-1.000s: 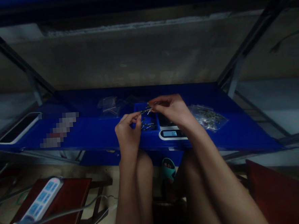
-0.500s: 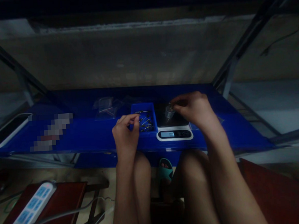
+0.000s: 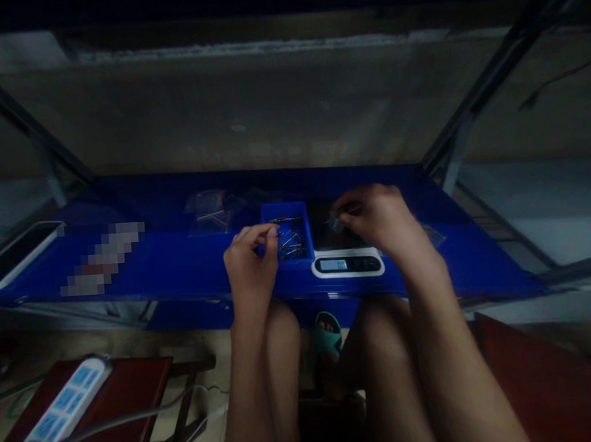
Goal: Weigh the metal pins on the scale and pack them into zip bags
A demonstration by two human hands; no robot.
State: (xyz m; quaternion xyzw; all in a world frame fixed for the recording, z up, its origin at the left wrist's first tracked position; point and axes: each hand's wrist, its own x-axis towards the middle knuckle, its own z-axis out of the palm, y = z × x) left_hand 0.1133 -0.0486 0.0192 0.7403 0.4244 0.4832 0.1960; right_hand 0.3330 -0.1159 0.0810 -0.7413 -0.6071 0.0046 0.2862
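Right hand point(image 3: 375, 217) over the scale point(image 3: 348, 266): its grip is closed at the fingertips on a small clear-grey item point(image 3: 334, 222), blurry, can't tell exactly what; item sits over the scale's dark pan, contact with the pan unclear. Left hand point(image 3: 252, 258) is left of the scale, thumb and forefinger pinched together at the near-left side of the blue box point(image 3: 283, 208); can't tell if that grip has anything between the tips. Blue box stands just beside the scale on its left, thin metal pieces point(image 3: 291, 237) lying loose in it at mixed angles. Scale's display point(image 3: 333, 265) is lit, digits tiny, look like zeros. Clear bags point(image 3: 209, 213) lie left of the scale, past the box; another clear bag point(image 3: 433, 235) lies right of the scale, partly hidden by the right forearm. All that on the blue counter point(image 3: 168, 265). White-edged dark panel point(image 3: 12, 258) far left of the scale. Lower left of the scale, off the counter: white power strip point(image 3: 61, 409) on a red-brown stool point(image 3: 131, 398). Teal sandal point(image 3: 327, 339) on a foot below the scale.
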